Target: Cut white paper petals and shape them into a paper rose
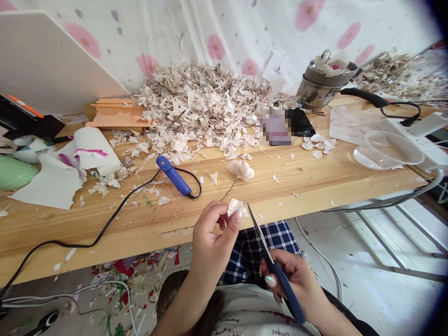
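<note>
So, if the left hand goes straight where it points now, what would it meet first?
Probably the thin stem of the pale flower just ahead; depth is unclear, so the left hand might pass above it.

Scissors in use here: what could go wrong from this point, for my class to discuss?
1. The scissors in the right hand point up close beside the left hand; a slip might nick a finger.
2. The pale piece is small and pinched at the fingertips, so it could tear.
3. The blue tool's cord trails across the table; a snag might drag it.
</note>
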### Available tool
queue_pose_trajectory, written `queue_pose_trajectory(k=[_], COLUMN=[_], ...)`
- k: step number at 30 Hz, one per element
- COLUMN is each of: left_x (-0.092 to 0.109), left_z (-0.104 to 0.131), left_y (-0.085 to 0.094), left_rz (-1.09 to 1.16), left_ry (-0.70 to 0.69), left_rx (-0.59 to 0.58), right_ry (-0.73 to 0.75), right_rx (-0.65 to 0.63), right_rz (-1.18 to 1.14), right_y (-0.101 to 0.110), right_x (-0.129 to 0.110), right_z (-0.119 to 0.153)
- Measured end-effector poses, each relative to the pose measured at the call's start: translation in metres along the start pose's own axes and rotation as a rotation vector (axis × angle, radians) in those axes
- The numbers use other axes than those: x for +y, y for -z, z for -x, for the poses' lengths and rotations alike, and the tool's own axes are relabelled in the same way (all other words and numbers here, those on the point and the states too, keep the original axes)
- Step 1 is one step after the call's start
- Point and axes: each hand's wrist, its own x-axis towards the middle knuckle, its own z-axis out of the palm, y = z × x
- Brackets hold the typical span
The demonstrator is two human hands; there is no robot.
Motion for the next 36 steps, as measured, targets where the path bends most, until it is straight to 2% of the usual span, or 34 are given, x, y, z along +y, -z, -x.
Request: queue_pose_trajectory(k=[2, 4, 8, 10, 13, 17, 20, 23, 25, 26, 27, 30, 31, 33, 36], left_x=[0.001, 0.001, -0.001, -0.001, -0.001, -0.003, -0.006, -0.004, 0.001, 0.003, 0.006, 0.012, 0.013, 0.013, 0.011], left_z=[0.0, 0.001, 0.002, 0.002, 0.001, -0.002, -0.004, -0.004, -0.003, -0.003, -0.002, -0.002, -0.002, -0.001, -0.001], left_y=[-0.001, -0.001, -0.002, -0.003, -0.004, -0.004, -0.003, -0.003, -0.003, -0.003, -0.003, -0.004, -0.004, -0.003, -0.001], left_rz=[0.049, 0.117, 0.22, 0.236, 0.26, 0.297, 0.264, 0.186, 0.167, 0.166, 0.171, 0.212, 0.225, 0.246, 0.282], left_ry=[0.028, 0.088, 0.223, 0.25, 0.258, 0.307, 0.265, 0.197, 0.228, 0.256, 0.281, 0.338, 0.361, 0.417, 0.507], left_rx=[0.016, 0.034, 0.023, 0.014, -0.003, -0.062, -0.115, -0.17, -0.24, -0.287, -0.34, -0.487, -0.529, -0.591, -0.632], right_ry=[0.021, 0.066, 0.204, 0.2, 0.217, 0.201, 0.253, 0.437, 0.608, 0.682, 0.694, 0.422, 0.34, 0.266, 0.28], right_rx=[0.101, 0.29, 0.768, 0.869, 0.902, 0.852, 0.772, 0.781, 0.803, 0.737, 0.582, 0.053, -0.066, -0.167, -0.119], right_rz=[0.004, 0.105, 0.645, 0.93, 1.278, 1.484, 1.546, 1.461, 1.242, 1.082, 0.897, 0.408, 0.303, 0.218, 0.266], right_y=[0.004, 0.016, 0.064, 0.091, 0.118, 0.134, 0.14, 0.128, 0.105, 0.09, 0.075, 0.035, 0.027, 0.018, 0.018], right_x=[-0.001, -0.004, -0.024, -0.039, -0.061, -0.074, -0.076, -0.078, -0.08, -0.081, -0.082, -0.082, -0.082, -0.081, -0.079], right_z=[0.0, 0.0, -0.005, -0.009, -0.015, -0.026, -0.038, -0.047, -0.048, -0.048, -0.047, -0.043, -0.042, -0.042, -0.041])
